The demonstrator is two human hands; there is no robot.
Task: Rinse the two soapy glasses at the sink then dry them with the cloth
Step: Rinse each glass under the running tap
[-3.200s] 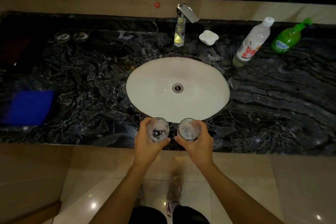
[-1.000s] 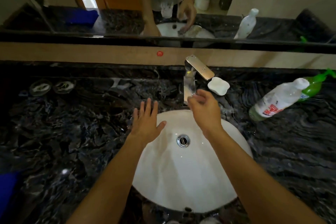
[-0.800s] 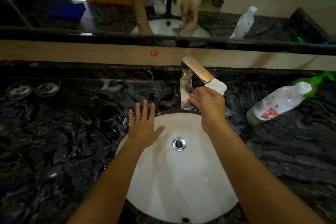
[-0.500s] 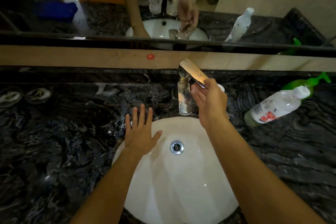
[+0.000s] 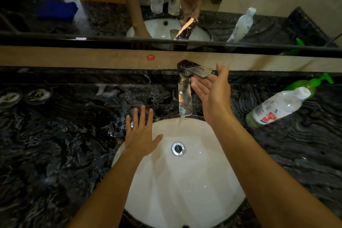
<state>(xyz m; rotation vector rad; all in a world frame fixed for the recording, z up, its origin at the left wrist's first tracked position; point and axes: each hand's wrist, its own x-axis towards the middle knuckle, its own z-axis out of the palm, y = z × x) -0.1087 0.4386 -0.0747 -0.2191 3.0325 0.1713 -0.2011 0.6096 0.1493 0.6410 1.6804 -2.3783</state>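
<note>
The white oval sink [image 5: 185, 200] is set in a black marble counter [image 5: 55, 144]. Water runs from the chrome tap [image 5: 185, 96] into the basin. My right hand [image 5: 212, 92] is open, palm up, with straight fingers under the raised tap lever [image 5: 196, 70]. My left hand [image 5: 140, 133] lies flat with spread fingers on the sink's left rim. Neither glass is seen directly; two glasses [image 5: 162, 3] show only as reflections in the mirror, at the counter's near edge. A blue cloth [image 5: 57, 10] also shows only in the mirror.
A white bottle [image 5: 281, 105] leans on the counter to the right, with a green pump bottle [image 5: 311, 84] behind it. Two round foam rings [image 5: 24, 95] mark the counter at far left. A mirror runs along the back wall.
My right hand has lifted the tap lever, and water now flows into the basin. My left hand has stayed flat on the sink's rim.
</note>
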